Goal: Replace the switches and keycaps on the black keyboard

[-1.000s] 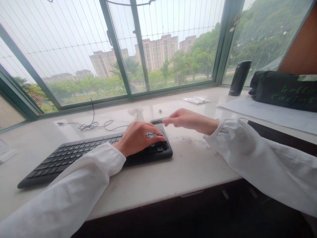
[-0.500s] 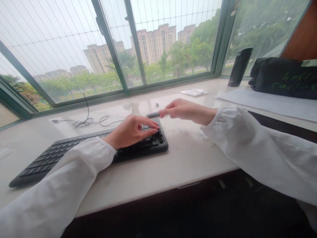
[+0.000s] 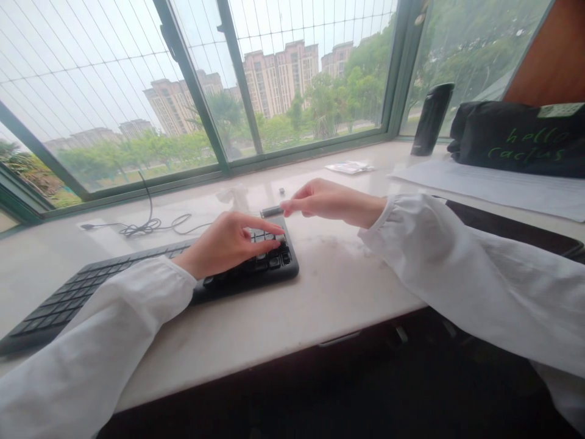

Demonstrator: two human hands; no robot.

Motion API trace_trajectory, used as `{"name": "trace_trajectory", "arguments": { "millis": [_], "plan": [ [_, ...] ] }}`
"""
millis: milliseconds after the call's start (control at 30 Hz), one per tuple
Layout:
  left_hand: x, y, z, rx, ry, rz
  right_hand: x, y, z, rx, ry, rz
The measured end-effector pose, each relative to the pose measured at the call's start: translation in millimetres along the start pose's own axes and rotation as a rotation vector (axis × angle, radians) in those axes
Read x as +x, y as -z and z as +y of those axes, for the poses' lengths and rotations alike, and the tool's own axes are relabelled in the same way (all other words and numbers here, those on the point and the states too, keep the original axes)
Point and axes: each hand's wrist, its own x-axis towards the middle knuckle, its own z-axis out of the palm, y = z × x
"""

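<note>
A black keyboard [image 3: 150, 268] lies slantwise on the pale counter. Over its right-hand key block is my left hand [image 3: 231, 241], thumb and forefinger pinched around a small pale-looking piece that appears to be a keycap [image 3: 280, 239]. Just past the keyboard's far right corner, my right hand [image 3: 326, 201] is closed, its fingertips on the near end of a short dark stick [image 3: 272, 211] with a lighter tip. The stick's exact kind is unclear. A small light cube-like piece [image 3: 281, 191] lies on the counter beyond it.
Behind the keyboard lie a coiled black cable [image 3: 141, 228] and a crumpled clear wrapper [image 3: 233, 194]. A flat packet [image 3: 351, 167] is near the window. At right stand a dark bottle [image 3: 432, 120] and a black bag [image 3: 516, 140], with paper sheets [image 3: 489, 186] and a dark flat device [image 3: 512, 228].
The whole view has shifted slightly, moving everything leftward. Between my left fingertips the small piece now looks paler. My right hand keeps its hold on the stick.
</note>
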Motion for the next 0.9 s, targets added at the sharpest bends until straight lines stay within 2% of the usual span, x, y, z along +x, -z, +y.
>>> {"name": "trace_trajectory", "arguments": {
  "millis": [133,333,533,700,900],
  "plan": [
    [0.3,-0.4,-0.3,-0.086,0.056,-0.028,1.0,0.5,2.0,-0.004,0.012,0.008],
    [3.4,-2.7,-0.2,-0.2,0.043,-0.004,2.5,0.2,3.3,-0.014,-0.004,0.004],
    [2.8,-3.2,-1.2,-0.188,0.066,-0.023,3.6,-0.3,4.6,0.004,-0.008,-0.002],
    [3.5,-3.8,-2.5,-0.257,0.02,-0.029,2.5,-0.3,4.2,-0.02,-0.009,0.006],
    [4.0,-4.0,-5.6,-0.31,0.035,-0.065,3.0,-0.6,4.4,-0.009,0.008,-0.003]
  ]
}}
